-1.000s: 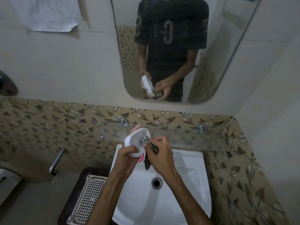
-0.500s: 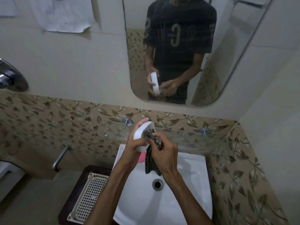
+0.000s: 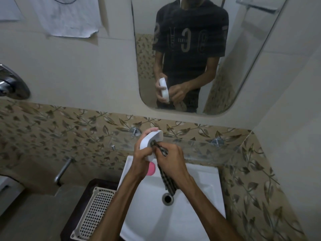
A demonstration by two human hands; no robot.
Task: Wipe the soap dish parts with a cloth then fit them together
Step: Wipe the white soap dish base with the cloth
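While both hands work above a white sink, a person wipes a white soap dish part with a checked cloth

Nearest, a white perforated tray [image 3: 93,213] lies on a dark surface left of the sink [image 3: 199,206]. Above the basin, the left hand [image 3: 141,160] has its fingers wrapped around the white soap dish part [image 3: 150,139], holding it tilted on edge. The right hand [image 3: 171,161] pinches the checked cloth [image 3: 167,181] against the part's inner face, the cloth's tail hanging toward the drain [image 3: 167,198]. A pink object [image 3: 151,168] shows just beneath the hands. Beyond, a glass shelf [image 3: 208,150] crosses leaf-patterned tiles, and a mirror [image 3: 243,66] reflects the hands
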